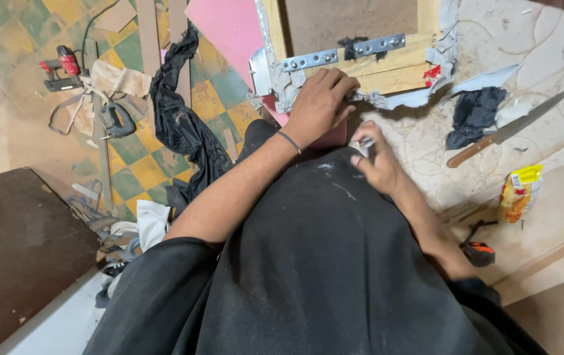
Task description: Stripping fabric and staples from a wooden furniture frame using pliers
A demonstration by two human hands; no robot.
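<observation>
Left hand [319, 102] presses down on the wooden frame [387, 66] edge by the metal bracket [344, 54], likely steadying it. Right hand [375, 161] pinches something small just below; can't tell what.

You wear a black short-sleeved garment, marked with pale dust smears at the chest. Both forearms are bare. A thin dark band encircles the wrist of your left hand [318, 105]. Your right hand [377, 161] carries nothing at the wrist.
</observation>
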